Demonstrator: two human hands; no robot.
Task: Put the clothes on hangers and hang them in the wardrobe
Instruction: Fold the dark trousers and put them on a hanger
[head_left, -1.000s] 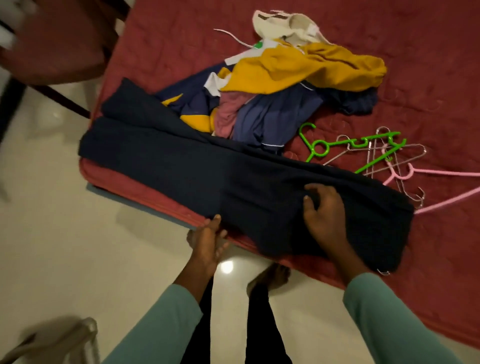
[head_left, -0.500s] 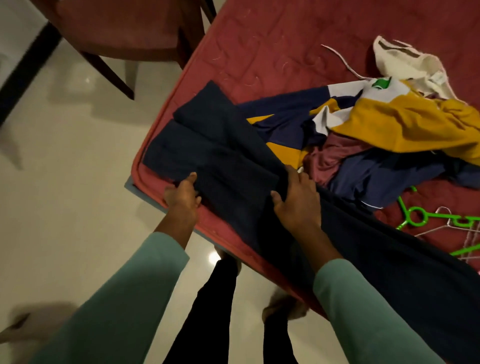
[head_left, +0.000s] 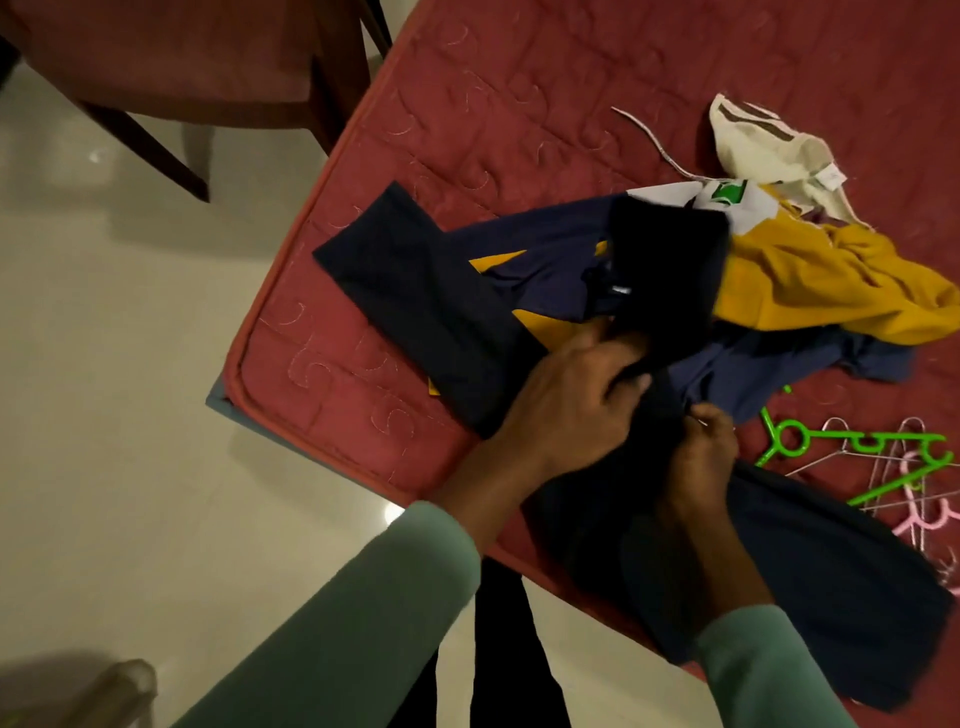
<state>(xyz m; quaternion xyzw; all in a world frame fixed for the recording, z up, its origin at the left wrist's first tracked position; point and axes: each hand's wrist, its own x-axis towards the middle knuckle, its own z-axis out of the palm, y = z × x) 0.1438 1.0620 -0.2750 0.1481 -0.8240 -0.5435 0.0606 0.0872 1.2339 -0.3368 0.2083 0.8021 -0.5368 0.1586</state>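
Both hands have shifted to frame centre: the left hand (head_left: 566, 405), fingers curled, grips a raised fold of the crumpled navy trousers (head_left: 415, 291); the right hand (head_left: 701, 452) pinches them.

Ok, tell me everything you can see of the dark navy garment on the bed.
The dark navy garment is long, plain, matte cloth, folded lengthwise. One end lies flat near the corner of the red mattress; the other runs toward the lower right along its edge. Its middle is bunched and lifted, blurred, over the heaped clothes. The left hand grips that raised fold; the right hand curls its fingers into the cloth beside it.
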